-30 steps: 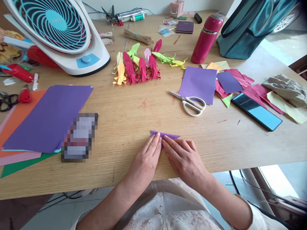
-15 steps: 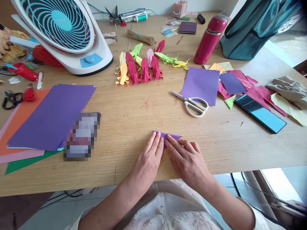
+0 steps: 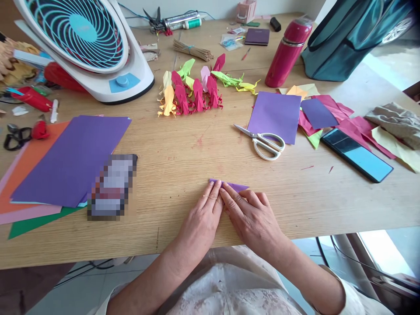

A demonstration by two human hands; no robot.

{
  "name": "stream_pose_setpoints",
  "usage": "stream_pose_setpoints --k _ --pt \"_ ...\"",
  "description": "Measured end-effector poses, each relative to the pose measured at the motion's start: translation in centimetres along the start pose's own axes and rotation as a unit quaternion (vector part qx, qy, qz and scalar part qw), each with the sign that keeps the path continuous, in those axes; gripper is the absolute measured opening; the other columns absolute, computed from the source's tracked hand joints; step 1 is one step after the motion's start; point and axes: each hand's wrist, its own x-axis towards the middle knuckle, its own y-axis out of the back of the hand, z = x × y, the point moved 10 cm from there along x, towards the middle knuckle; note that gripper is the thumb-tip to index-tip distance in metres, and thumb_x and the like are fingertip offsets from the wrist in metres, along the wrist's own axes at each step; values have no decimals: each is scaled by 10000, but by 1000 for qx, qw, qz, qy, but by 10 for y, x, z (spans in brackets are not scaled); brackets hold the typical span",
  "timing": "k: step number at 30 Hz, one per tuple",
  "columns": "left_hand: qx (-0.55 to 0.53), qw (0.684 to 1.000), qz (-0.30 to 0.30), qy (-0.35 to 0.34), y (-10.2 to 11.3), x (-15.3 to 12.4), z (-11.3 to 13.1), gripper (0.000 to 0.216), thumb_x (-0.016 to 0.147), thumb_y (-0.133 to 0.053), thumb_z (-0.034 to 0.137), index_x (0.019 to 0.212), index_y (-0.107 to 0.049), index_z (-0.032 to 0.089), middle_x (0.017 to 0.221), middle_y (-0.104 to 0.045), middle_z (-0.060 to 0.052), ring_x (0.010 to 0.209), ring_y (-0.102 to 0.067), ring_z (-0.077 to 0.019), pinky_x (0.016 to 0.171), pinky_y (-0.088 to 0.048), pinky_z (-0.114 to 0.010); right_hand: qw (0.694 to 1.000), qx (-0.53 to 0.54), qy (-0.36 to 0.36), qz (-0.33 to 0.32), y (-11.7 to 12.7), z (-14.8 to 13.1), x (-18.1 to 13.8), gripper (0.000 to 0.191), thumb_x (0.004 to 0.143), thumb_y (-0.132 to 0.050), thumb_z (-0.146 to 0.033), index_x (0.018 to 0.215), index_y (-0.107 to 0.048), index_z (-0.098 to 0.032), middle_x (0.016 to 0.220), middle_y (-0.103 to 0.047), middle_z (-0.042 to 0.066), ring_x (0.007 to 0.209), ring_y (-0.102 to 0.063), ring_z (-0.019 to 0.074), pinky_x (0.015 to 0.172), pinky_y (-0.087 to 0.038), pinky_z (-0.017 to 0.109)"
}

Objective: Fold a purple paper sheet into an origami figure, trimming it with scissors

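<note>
Head view: left hand [image 3: 202, 215] and right hand [image 3: 254, 217] are pressing a folded purple piece [image 3: 239, 187] onto the worktop [image 3: 183, 157], nearer the person than the scissors [image 3: 267, 145]. Grip: fingers are lying extended on top, fingertips of both hands nearly meeting; cannot tell whether the thumbs are pinching beneath.

Progress (judgement): some folding appears done, since the piece is showing a straight edge and pointed end. Detailed shaping seems left; it is looking far plainer than the paper figures [image 3: 197, 94] sitting beyond and left of the scissors. One purple sheet [image 3: 275, 113], partly under the scissors, is lying flat, apparently unworked.
</note>
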Motion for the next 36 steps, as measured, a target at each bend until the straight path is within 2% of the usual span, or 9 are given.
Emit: stream_pose_setpoints --k 8,14,20,25,28,36 --pt "11 1000 7 -3 1 1 1 501 943 -346 39 1423 -474 -24 1535 -443 -205 1441 -404 -301 1110 -496 -388 1000 -22 -9 10 -2 -2 -1 591 928 -476 -118 1510 -379 -80 1504 -519 120 960 -488 284 781 -397 434" --pt "9 1000 -1 -4 -1 1 1 506 943 -346 41 1432 -461 -24 1538 -438 -204 1455 -380 -293 1124 -483 -395 1000 -10 -15 1 -4 -2 -1 640 904 -486 -111 1527 -346 -60 1519 -498 131 955 -492 287 774 -407 436" --pt "4 1000 0 -2 0 2 1 504 945 -349 46 1432 -460 -25 1532 -448 -204 1457 -380 -292 1135 -472 -401 1000 14 -22 -3 -5 1 -2 718 921 -464 -130 1593 -212 -136 1554 -454 105 959 -496 285 786 -410 437" --pt "16 1000 1 -6 -2 2 2 515 944 -344 50 1444 -452 -6 1532 -461 -180 1451 -393 -285 1130 -476 -380 1000 -4 -27 0 -6 0 0 694 917 -472 -123 1574 -250 -90 1517 -501 126 952 -496 296 765 -403 436" --pt "29 1000 -3 -3 -4 2 1 520 949 -352 66 1459 -437 10 1534 -463 -171 1452 -391 -278 1137 -465 -369 999 -12 -33 12 -5 1 2 673 934 -470 -121 1574 -261 -106 1480 -545 117 962 -504 294 762 -404 427" --pt "91 995 -6 -37 4 7 13 476 982 -342 126 1417 -493 5 1477 -538 -158 1451 -401 -245 1223 -330 -349 999 9 -6 38 -3 1 -5 678 974 -489 -148 1595 -218 -146 1504 -521 105 1004 -509 300 782 -407 427"
